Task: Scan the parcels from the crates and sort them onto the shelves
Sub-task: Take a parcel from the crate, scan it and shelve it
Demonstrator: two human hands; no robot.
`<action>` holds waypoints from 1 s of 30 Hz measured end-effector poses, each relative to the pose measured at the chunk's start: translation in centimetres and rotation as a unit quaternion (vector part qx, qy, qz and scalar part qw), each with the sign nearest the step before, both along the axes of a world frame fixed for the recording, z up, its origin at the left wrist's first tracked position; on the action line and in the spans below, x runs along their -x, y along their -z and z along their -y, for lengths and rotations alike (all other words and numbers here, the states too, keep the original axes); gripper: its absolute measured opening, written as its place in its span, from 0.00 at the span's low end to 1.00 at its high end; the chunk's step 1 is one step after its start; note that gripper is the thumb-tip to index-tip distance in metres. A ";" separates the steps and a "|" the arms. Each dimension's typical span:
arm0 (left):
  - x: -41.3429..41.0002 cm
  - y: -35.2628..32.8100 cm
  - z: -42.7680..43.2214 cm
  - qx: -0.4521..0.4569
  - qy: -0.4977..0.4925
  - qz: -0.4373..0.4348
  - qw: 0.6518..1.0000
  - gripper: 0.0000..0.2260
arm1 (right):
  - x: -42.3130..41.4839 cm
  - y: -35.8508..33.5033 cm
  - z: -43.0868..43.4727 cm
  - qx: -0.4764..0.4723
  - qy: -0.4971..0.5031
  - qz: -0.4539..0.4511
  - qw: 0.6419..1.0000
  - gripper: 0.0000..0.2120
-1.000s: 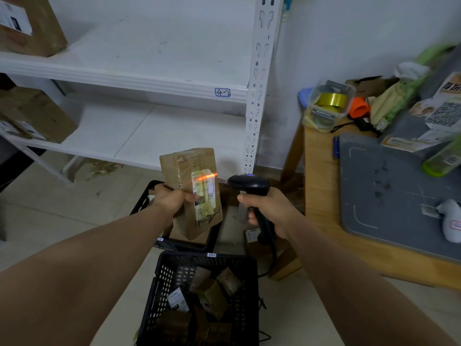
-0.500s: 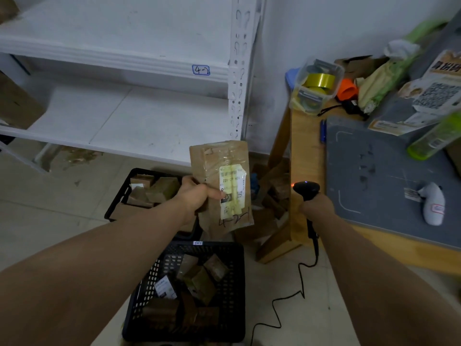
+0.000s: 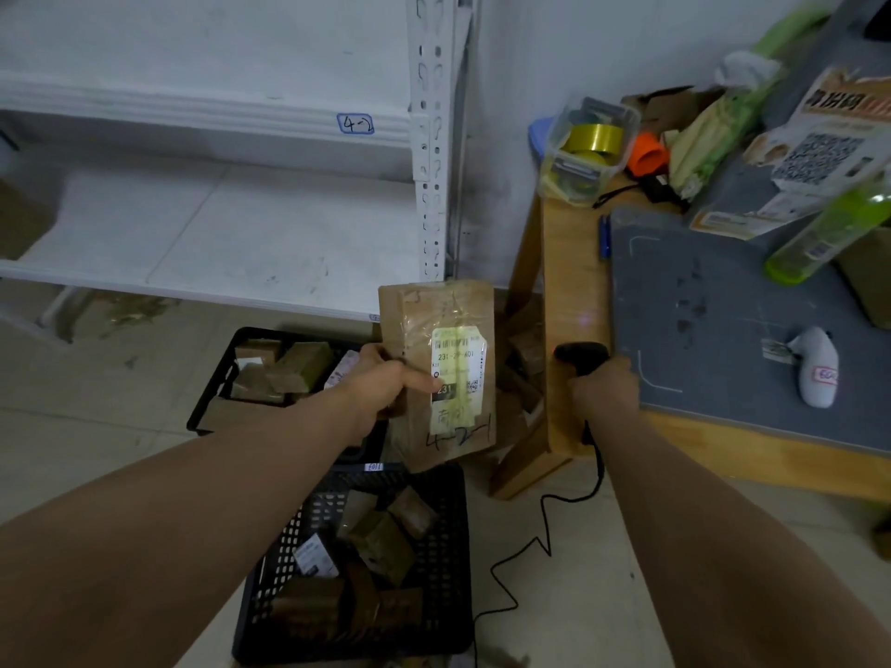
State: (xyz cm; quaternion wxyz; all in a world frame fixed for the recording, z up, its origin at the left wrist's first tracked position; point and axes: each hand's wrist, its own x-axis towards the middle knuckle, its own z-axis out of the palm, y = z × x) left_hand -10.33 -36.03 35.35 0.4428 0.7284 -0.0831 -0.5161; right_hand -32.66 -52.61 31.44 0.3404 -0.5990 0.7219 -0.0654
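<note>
Above 2 black crates, the near crate (image 3: 455, 547) and far crate (image 3: 212, 392), both holding brown packets, the left hand (image 3: 381, 383) grips a flat brown parcel (image 3: 414, 320) upright, thumb pressed on its label; the right hand (image 3: 605, 388) is curled round the scanner (image 3: 578, 351) at the wooden table (image 3: 569, 282) edge; the shelf (image 3: 193, 113) behind is tagged 4-2.

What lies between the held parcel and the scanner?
Head view: between the parcel and the scanner, only brown boxes stacked under the table show.
</note>
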 end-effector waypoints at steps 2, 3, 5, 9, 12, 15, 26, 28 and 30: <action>-0.6 -0.5 -0.5 0.004 0.007 0.006 1.000 0.45 | -0.4 -1.0 -0.9 0.063 0.003 0.002 0.998 0.29; -0.9 -0.9 -0.7 0.000 0.011 0.020 1.000 0.48 | -0.6 -1.7 -1.3 0.090 -0.007 0.000 0.996 0.28; -1.7 -1.5 -1.3 0.002 0.018 0.030 0.999 0.46 | -1.7 -3.4 -2.1 0.098 -0.046 0.024 0.994 0.23; -3.6 -3.9 -2.6 0.032 0.032 -0.001 0.999 0.32 | -5.8 -7.2 -4.0 -0.029 -0.109 0.160 0.981 0.18; -6.6 -6.2 -4.5 0.069 0.040 -0.005 0.997 0.41 | -10.3 -10.6 -6.7 -0.097 -0.129 0.213 0.964 0.18; -10.9 -8.8 -7.6 0.096 0.045 0.011 0.994 0.45 | -14.8 -14.7 -10.0 -0.124 -0.188 0.245 0.943 0.20; -33.0 -22.7 -26.2 0.192 0.043 0.100 0.975 0.22 | -38.5 -28.1 -28.0 -0.006 -0.289 0.320 0.902 0.11; -37.3 -25.0 -29.8 0.216 0.017 0.118 0.969 0.25 | -43.1 -30.3 -31.6 0.019 -0.289 0.348 0.892 0.14; -41.1 -27.2 -33.2 0.243 -0.013 0.131 0.961 0.31 | -47.1 -32.3 -35.2 0.036 -0.288 0.385 0.876 0.16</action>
